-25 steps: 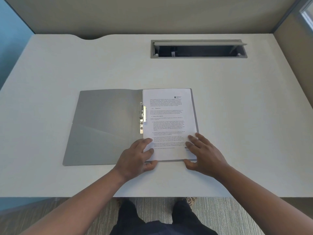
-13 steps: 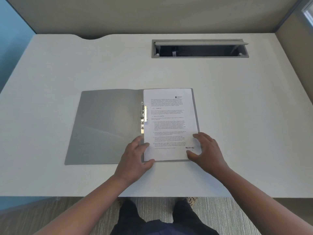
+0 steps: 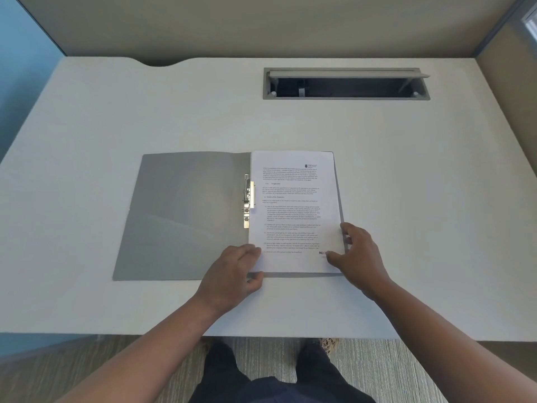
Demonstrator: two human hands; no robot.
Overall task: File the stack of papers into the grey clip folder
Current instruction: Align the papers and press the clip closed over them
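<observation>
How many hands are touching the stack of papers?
2. The left hand holds the near-left corner of the stack of papers; the right hand holds its near-right edge. The stack lies in the open grey clip folder.

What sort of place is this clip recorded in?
Probably an office cubicle: a white desk with a flip-up cable hatch, beige partitions around it, and carpet underfoot.

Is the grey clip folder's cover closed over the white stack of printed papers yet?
No, the grey clip folder lies open flat, with the white stack of printed papers exposed on its right half.
</observation>
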